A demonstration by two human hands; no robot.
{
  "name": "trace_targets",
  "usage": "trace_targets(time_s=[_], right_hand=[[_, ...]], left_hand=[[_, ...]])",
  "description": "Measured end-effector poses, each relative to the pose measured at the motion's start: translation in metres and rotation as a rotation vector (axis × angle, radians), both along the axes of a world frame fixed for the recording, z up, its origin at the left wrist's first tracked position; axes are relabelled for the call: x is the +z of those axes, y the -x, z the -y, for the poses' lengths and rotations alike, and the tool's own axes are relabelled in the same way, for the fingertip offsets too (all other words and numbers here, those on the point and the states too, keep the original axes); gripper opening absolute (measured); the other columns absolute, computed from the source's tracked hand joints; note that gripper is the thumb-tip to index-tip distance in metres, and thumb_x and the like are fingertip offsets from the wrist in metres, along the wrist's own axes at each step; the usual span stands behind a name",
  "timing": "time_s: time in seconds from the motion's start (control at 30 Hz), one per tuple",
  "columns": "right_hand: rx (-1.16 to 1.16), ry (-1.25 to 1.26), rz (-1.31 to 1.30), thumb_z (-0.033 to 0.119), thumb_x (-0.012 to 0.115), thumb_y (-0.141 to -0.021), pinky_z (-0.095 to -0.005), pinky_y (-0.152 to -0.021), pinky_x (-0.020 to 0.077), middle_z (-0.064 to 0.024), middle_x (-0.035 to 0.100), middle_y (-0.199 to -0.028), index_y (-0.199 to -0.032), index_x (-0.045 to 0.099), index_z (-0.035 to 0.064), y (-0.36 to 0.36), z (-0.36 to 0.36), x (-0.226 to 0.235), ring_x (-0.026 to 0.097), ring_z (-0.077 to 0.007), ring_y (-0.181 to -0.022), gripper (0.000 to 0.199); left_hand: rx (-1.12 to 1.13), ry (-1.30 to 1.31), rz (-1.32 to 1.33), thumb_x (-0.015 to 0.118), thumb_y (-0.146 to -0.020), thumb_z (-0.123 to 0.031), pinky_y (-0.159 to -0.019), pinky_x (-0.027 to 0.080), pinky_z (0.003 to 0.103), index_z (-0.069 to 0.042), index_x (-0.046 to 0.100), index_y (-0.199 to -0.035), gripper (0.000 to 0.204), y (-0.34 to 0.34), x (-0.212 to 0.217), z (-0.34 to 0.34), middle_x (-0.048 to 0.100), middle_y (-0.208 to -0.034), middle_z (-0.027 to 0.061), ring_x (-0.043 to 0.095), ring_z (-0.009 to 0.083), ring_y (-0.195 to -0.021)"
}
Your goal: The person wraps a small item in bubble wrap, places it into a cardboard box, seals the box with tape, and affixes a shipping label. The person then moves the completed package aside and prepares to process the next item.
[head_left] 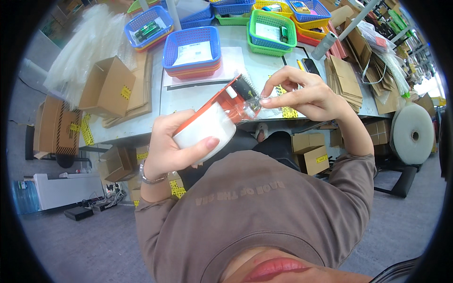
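Note:
My left hand (171,147) is wrapped round an orange-red tape dispenser (202,113) with a large whitish roll of tape (210,129) on it. The dispenser is held tilted above the table's near edge, its black head and toothed edge pointing up and to the right. A crinkled strip of transparent tape (244,111) runs by the head. Thumb and fingers of my right hand (309,96) pinch the end of this strip, just right of the dispenser.
A stack of plastic baskets (191,49) stands on the white table (177,101), with more coloured baskets (271,30) behind. An open cardboard box (106,87) sits at left, bubble wrap (89,52) beyond it. Flat cartons (342,80) and a dark phone-like object (311,67) lie right.

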State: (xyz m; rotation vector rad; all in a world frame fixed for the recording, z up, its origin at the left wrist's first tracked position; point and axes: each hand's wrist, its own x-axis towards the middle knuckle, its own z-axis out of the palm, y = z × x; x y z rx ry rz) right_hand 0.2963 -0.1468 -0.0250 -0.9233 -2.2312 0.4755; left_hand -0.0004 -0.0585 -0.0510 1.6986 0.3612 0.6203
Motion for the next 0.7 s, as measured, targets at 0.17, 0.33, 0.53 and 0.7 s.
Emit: trace_targets(time_s=[0.17,0.33,0.53,0.7], right_hand=[[-0.219,0.051,-0.194,0.005,0.066,-0.086,-0.0243,-0.06,0.0379,-0.0067,0.064,-0.093,-0.111,0.069,0.0109,-0.012,-0.006,-0.014,0.047,-0.0125,-0.068,0.026],[-0.395,0.082,0.063,0.018,0.068,-0.088,-0.0252,-0.06,0.041,-0.0015,0.066,-0.082,-0.104,0.071,0.0082,-0.037,-0.011,-0.037,0.052,-0.0111,-0.07,0.019],[-0.452,0.409,-0.18,0.024,0.057,-0.095,-0.0268,-0.067,0.0415,-0.0015,0.064,-0.086,-0.096,0.068,0.0016,-0.047,-0.015,-0.039,0.052,-0.0106,-0.076,0.025],[-0.225,0.579,-0.626,0.032,0.047,-0.098,-0.0279,-0.077,0.0376,-0.0036,0.059,-0.082,-0.084,0.063,0.0002,-0.041,-0.023,-0.062,0.05,-0.0098,-0.08,0.038]], left_hand=[[-0.02,0.007,-0.107,0.073,-0.08,-0.012,-0.041,0.043,0.019,0.007,0.066,-0.097,0.027,-0.002,-0.008,-0.005,0.063,-0.063,0.0032,0.057,0.0059,-0.045],[-0.008,-0.053,-0.2,0.074,-0.079,-0.013,-0.042,0.044,0.019,0.006,0.066,-0.102,0.032,-0.005,-0.018,-0.008,0.064,-0.064,0.0026,0.058,0.006,-0.047],[-0.009,-0.201,-0.105,0.074,-0.078,-0.012,-0.042,0.044,0.019,0.007,0.066,-0.099,0.03,-0.006,-0.024,-0.013,0.064,-0.062,0.003,0.059,0.0068,-0.046],[-0.055,-0.024,-0.147,0.075,-0.075,-0.013,-0.046,0.045,0.019,0.007,0.065,-0.098,0.032,-0.001,-0.032,-0.021,0.065,-0.065,0.0039,0.059,0.007,-0.049]])
